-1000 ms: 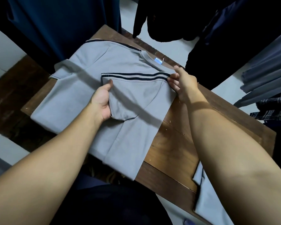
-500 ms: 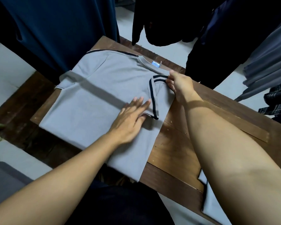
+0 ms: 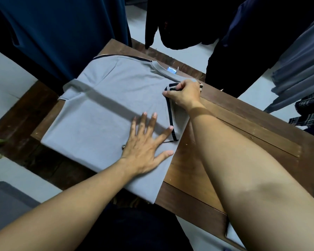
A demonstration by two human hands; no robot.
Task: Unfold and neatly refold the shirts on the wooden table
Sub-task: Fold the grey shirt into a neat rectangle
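Observation:
A grey shirt (image 3: 105,105) with black trim lies front-down on the wooden table (image 3: 225,145), collar and blue label toward the far edge. Its right sleeve (image 3: 178,120) is folded inward along the right side, the black-striped cuff running toward me. My left hand (image 3: 145,142) lies flat with fingers spread on the shirt's body, fingertips touching the cuff. My right hand (image 3: 184,95) pinches the top of the folded sleeve near the shoulder. The shirt's left side hangs over the table's left edge.
Dark garments (image 3: 58,29) hang behind and around the table. More grey and plaid clothes (image 3: 304,73) hang at the right. Another grey cloth (image 3: 234,234) lies at the table's near right corner, under my right arm. Bare wood shows right of the shirt.
The sleeve has been folded in from lying across the shirt to running along its right side. My left hand let it go and now presses flat on the shirt.

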